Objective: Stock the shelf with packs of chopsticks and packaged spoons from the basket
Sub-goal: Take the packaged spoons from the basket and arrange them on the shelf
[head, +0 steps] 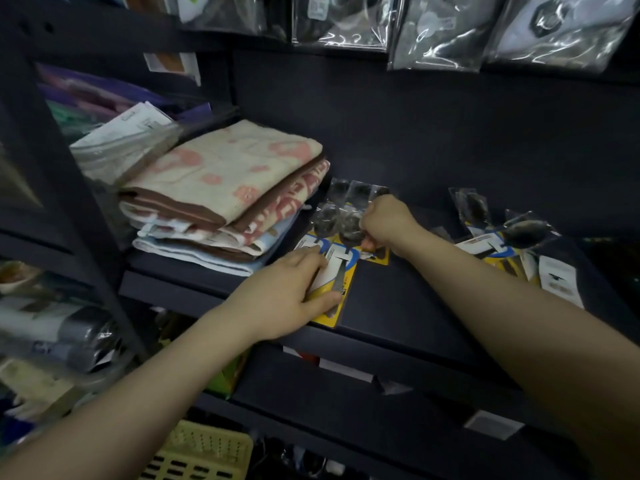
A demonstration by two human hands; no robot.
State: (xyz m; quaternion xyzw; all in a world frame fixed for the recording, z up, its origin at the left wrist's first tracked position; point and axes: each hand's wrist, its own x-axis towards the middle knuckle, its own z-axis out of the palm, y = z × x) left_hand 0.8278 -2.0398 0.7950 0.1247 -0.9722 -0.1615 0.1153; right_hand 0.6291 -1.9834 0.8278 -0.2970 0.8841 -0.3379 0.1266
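Note:
Several packaged spoons on yellow cards [341, 271] lie in a row on the dark shelf [398, 306], bowls pointing to the back. My left hand [284, 299] grips the front end of the nearest pack at the shelf's front edge. My right hand [386, 223] is closed on the middle of a spoon pack just behind it. A second cluster of spoon packs [512, 240] lies to the right on the same shelf. A pale yellow basket [204, 455] stands below at the bottom edge; its contents are hidden. No chopstick packs are visible.
A stack of folded towels [225, 195] fills the shelf's left part, next to the spoons. Clear plastic bags of goods [450, 29] hang above. A dark upright post [69, 188] divides off the left bay, full of wrapped goods. Bare shelf lies between the two spoon clusters.

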